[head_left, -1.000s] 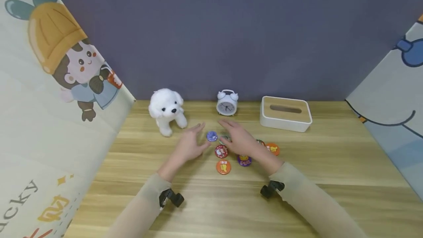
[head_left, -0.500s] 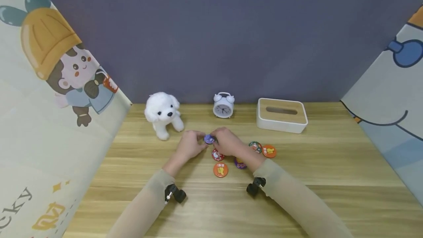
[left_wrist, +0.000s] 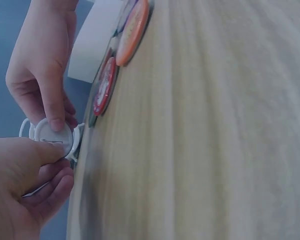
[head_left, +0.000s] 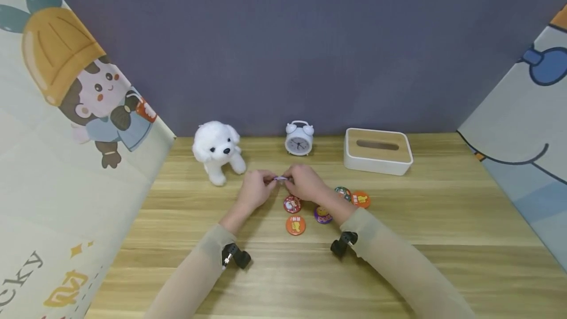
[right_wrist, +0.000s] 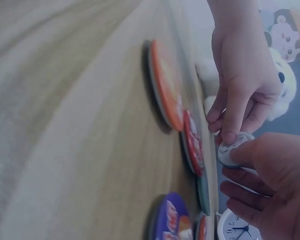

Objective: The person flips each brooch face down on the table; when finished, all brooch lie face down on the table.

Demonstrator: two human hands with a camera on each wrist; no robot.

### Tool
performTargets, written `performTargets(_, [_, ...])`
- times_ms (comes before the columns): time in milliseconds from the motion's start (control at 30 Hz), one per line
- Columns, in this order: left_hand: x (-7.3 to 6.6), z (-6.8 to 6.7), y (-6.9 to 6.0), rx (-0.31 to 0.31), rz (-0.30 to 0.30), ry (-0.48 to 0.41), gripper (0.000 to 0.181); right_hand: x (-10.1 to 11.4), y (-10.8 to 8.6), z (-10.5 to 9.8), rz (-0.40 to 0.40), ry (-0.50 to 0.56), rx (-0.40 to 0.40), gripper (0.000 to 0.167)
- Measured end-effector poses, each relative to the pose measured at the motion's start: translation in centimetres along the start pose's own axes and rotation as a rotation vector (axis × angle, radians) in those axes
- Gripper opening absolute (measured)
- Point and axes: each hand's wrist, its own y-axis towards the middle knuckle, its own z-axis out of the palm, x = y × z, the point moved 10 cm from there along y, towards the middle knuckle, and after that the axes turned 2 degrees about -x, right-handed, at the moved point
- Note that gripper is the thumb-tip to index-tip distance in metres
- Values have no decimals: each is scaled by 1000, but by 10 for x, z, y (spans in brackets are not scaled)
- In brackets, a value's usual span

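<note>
RPT: ROUND BADGE (left_wrist: 49, 135) HELD OFF BENCH (head_left: 283, 274), BOTH GRIPS ENGAGED

L grip (head_left: 254, 191): grasping one side of badge, thumb on its back. R grip (head_left: 305, 183): grasping opp. side of same badge, thumb likewise on back. Badge loc.: between the two grips, approx. ctr of bench, tilted nearly edge-on in head view; pale back w/ pin shows in both wrist views. Front design n/v.

Other badges, all flat on bench: red badge (head_left: 292, 204) just below R grip; orange badge (head_left: 295, 225) next, nearer person; purple badge (head_left: 323, 214) beside R forearm; green badge (head_left: 343, 193) beyond R forearm, second orange badge (head_left: 361, 199) immed. adj., contact unconfirmed.

Rear of bench, L to R: white plush dog (head_left: 217, 151), seated upright nr. L grip; white alarm clock (head_left: 299, 140), upright, behind held badge; white tissue box w/ wood-look top (head_left: 378, 152).
</note>
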Motion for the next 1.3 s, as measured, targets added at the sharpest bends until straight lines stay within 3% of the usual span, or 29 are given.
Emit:
performTargets(200, [-6,-12,5,-58,10,-118,16,-4,6,-15,-11,50,-74,15])
performTargets(400, [-5,-19,7,-126,-5,-220,29,-11,8,-21,52,95,-98,19])
performTargets(600, [-1,-22,6,-179,-9,-251,30,-11,9,-19,92,125,-112,14])
performTargets(667, [3,-19,5,-165,-26,-265,32,-13,9,-16,120,142,-102,12])
performTargets(833, [3,-6,3,-60,-37,-271,48,-18,10,-10,181,182,-94,8])
performTargets(1000, [0,2,3,-6,-16,-197,53,-24,12,-5,218,185,-85,6])
performTargets(1300, [4,8,5,24,1,-22,40,-24,15,4,209,98,-56,4])
